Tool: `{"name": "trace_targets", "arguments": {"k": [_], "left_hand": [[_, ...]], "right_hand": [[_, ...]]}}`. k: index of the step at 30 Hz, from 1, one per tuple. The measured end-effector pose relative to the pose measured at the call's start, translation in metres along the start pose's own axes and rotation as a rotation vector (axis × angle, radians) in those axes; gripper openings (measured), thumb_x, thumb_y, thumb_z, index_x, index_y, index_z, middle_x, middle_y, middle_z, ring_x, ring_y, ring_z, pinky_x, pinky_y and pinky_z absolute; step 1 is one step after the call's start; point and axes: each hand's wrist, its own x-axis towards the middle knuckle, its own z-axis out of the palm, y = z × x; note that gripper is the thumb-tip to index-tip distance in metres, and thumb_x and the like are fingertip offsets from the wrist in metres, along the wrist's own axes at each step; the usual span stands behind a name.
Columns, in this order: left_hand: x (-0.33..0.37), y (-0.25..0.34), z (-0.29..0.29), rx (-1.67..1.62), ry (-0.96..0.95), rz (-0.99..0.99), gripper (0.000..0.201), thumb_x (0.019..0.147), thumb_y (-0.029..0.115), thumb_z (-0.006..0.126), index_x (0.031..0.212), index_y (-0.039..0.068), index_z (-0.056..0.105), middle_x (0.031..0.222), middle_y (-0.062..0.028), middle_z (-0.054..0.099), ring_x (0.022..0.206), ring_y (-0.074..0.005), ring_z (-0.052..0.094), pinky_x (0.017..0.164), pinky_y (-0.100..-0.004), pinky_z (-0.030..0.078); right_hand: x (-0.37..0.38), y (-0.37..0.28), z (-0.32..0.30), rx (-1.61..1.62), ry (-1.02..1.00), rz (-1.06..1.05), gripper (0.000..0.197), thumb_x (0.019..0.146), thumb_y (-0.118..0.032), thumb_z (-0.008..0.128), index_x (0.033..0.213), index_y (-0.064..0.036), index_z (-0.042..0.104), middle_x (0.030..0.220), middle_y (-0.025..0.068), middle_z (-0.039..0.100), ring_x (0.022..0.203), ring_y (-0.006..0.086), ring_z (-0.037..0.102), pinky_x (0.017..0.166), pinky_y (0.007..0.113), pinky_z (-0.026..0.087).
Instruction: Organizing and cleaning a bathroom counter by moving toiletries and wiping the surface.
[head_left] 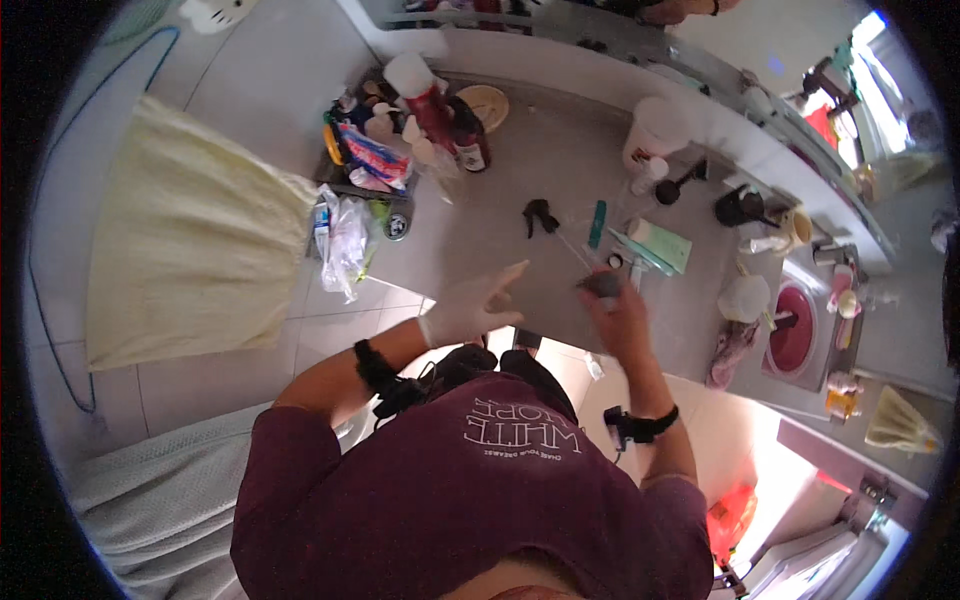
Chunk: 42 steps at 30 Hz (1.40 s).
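My left hand, in a pale glove, hovers at the counter's near edge with its fingers apart and nothing in them. My right hand is bare and closed round a small dark grey rounded object, whose kind is hard to make out. Beyond it on the grey counter lies a black trigger spray head with a thin clear tube trailing toward my right hand. A teal stick-like item, a pale green squeeze tube and a small black ring lie close by.
Bottles, including a dark one, crowd a bin of toiletries at the far left. A white bucket and a black cup stand along the back right. A sink with a red basin is at right; a yellow towel hangs left.
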Motion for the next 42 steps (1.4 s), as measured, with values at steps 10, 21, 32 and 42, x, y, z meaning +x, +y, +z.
{"name": "trace_targets", "arguments": {"k": [10, 21, 32, 42], "left_hand": [[0.011, -0.110, -0.022, -0.043, 0.555, -0.179, 0.051, 0.087, 0.034, 0.066, 0.125, 0.002, 0.054, 0.109, -0.0227, 0.066, 0.102, -0.0398, 0.063, 0.087, -0.0450, 0.050], [0.066, -0.142, -0.058, 0.013, 0.765, -0.186, 0.045, 0.089, 0.029, 0.066, 0.120, -0.001, 0.055, 0.109, -0.0264, 0.064, 0.104, -0.0430, 0.061, 0.087, -0.0454, 0.050], [0.049, -0.149, -0.066, -0.098, 0.673, -0.179, 0.049, 0.094, 0.029, 0.060, 0.129, -0.003, 0.051, 0.116, -0.0240, 0.064, 0.112, -0.0369, 0.061, 0.094, -0.0397, 0.046], [0.003, -0.114, -0.074, -0.184, 0.570, -0.327, 0.039, 0.099, 0.028, 0.052, 0.128, 0.003, 0.058, 0.124, -0.0186, 0.063, 0.116, -0.0295, 0.060, 0.097, -0.0343, 0.046]], "right_hand": [[0.057, -0.071, 0.150, -0.163, -0.307, -0.265, 0.058, 0.086, -0.028, 0.071, 0.134, -0.0040, 0.048, 0.134, 0.0187, 0.052, 0.120, 0.0365, 0.053, 0.100, 0.043, 0.044], [0.039, 0.014, 0.041, -0.668, 0.299, -0.096, 0.040, 0.088, -0.018, 0.065, 0.126, -0.0066, 0.056, 0.116, 0.0162, 0.063, 0.105, 0.0373, 0.058, 0.093, 0.046, 0.046], [0.102, 0.106, -0.062, -1.085, -0.145, 0.070, 0.087, 0.072, -0.026, 0.076, 0.146, -0.0066, 0.035, 0.141, 0.0168, 0.045, 0.131, 0.0366, 0.042, 0.111, 0.044, 0.035], [0.106, 0.094, -0.091, -0.848, -0.231, 0.098, 0.065, 0.070, -0.026, 0.075, 0.125, -0.0052, 0.047, 0.116, 0.0198, 0.059, 0.110, 0.0380, 0.057, 0.092, 0.047, 0.048]]}}
